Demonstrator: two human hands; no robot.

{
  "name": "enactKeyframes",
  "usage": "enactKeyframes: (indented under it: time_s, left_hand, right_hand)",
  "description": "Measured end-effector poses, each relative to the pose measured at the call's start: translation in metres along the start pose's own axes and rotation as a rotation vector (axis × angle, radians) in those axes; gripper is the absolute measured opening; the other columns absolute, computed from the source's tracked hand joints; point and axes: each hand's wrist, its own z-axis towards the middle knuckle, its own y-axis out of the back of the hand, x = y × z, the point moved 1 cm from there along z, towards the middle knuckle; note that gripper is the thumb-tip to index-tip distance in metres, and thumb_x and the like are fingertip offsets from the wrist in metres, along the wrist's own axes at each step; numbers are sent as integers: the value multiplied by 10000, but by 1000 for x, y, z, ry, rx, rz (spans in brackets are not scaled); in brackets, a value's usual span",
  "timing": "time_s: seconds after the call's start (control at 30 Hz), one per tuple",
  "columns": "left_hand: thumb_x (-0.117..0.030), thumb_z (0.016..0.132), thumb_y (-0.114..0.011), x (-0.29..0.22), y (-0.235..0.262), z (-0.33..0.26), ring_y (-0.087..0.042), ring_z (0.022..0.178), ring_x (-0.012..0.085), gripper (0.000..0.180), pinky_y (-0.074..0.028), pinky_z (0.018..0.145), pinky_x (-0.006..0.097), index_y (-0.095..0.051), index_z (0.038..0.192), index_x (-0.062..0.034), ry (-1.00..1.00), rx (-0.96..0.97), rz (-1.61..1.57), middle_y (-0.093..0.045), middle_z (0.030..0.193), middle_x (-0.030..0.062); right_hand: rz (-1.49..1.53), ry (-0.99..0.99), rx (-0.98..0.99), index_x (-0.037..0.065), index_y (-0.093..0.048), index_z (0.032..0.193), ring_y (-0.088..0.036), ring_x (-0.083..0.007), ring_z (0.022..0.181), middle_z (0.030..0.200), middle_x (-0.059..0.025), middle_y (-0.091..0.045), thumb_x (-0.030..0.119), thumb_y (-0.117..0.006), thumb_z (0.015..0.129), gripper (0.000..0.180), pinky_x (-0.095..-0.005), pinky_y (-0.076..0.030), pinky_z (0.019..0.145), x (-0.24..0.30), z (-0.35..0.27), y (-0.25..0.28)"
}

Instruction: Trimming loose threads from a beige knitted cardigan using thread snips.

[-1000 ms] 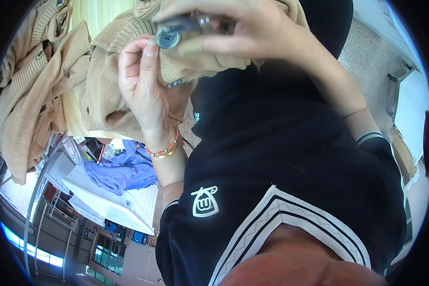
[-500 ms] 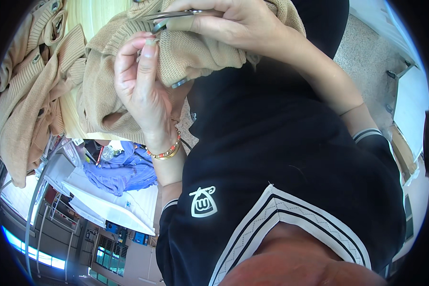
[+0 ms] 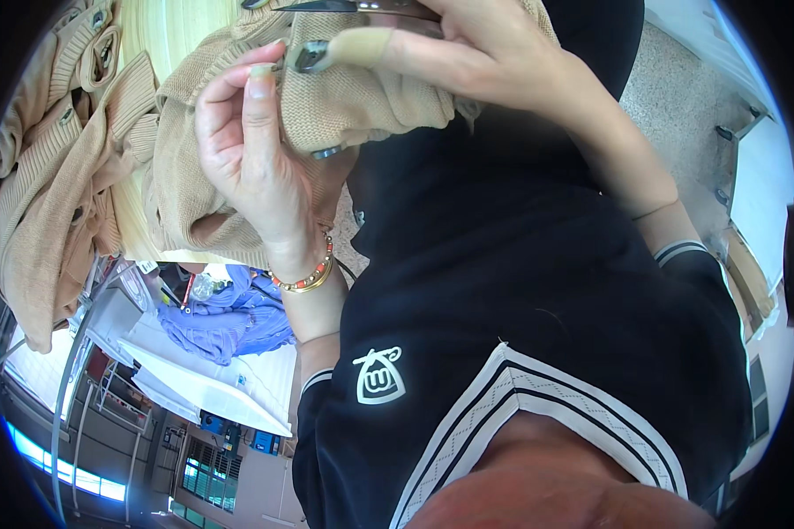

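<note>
A person in a black short-sleeved top with white-striped trim (image 3: pixel 520 238) works over a beige knitted garment (image 3: pixel 353 106), which lies bunched across the right edge of a table with a pale yellow wood-grain surface (image 3: pixel 172 40) and over towards the person's body. The bare left hand (image 3: pixel 260 145), a red-and-gold beaded bracelet (image 3: pixel 304 284) at its wrist, has thumb and forefinger nearly together at the knit; whether they clamp fabric, thread or nothing is too small to tell. The bare right hand (image 3: pixel 481 53) is closed around a slim, dark metal cutting tool with a pointed tip (image 3: pixel 322 6), partly cropped by the top edge. Its thumb, wrapped in a tan covering, reaches a dark, glossy button (image 3: pixel 311 56) just beside the left fingertips. Another dark button (image 3: pixel 326 152) shows at the garment's lower fold. Judging by this, the handling of the garment is partway: buttons are already on it, and the one between the hands has attention now; whether it is fully fastened is not visible. Towards the table's left edge, more beige knitwear with ribbed bands (image 3: pixel 35 247) lies heaped, some hanging past the near corner; which pieces are finished or waiting cannot be told.
</note>
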Motion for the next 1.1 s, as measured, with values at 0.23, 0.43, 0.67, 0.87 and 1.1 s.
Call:
enactKeyframes:
  time_s: [0.23, 0.43, 0.67, 0.87, 1.1]
  left_hand:
    - [-39, 1034, -568, 4, 1, 0, -660, 1084, 194, 88, -529, 988, 316, -588, 1100, 15, 9, 12, -71, -690, 1150, 191]
    - [-40, 1027, -584, 5, 1, -3, -653, 1082, 186, 98, -528, 984, 304, -600, 1101, 22, -53, 62, -123, -682, 1153, 163]
    - [-35, 1025, -576, 7, 5, -1, -613, 1184, 227, 94, -465, 1051, 319, -590, 1101, 18, -103, 175, -101, -639, 1257, 252]
    - [-46, 1031, -568, 6, 7, -1, -609, 1198, 249, 92, -451, 1069, 338, -580, 1102, 11, -110, 138, 59, -630, 1271, 278]
    - [-53, 1038, -565, 6, 6, 3, -635, 1143, 226, 89, -491, 1012, 311, -580, 1100, 10, -57, 114, -12, -649, 1246, 263]
  right_hand:
    - [-381, 293, -43, 40, -637, 1197, -671, -245, 900, 992, -91, -686, 220, -779, 872, 397, -339, -489, 787, -11, -9, -10]
    - [-142, 94, -47, 23, -662, 1097, -652, -271, 782, 887, -109, -659, 122, -758, 833, 298, -353, -509, 695, -14, -6, -22]
    - [190, -208, -38, -35, -693, 1011, -655, -155, 721, 789, -120, -696, 81, -672, 914, 153, -279, -511, 641, -16, 3, -28]
    - [277, -287, -20, -48, -698, 1001, -630, -100, 704, 807, -94, -722, 112, -673, 941, 173, -263, -510, 618, -25, 6, -30]
    - [52, -417, 125, -34, -674, 1076, -617, -94, 715, 767, -69, -677, 156, -689, 954, 226, -254, -499, 632, -9, 9, -17]
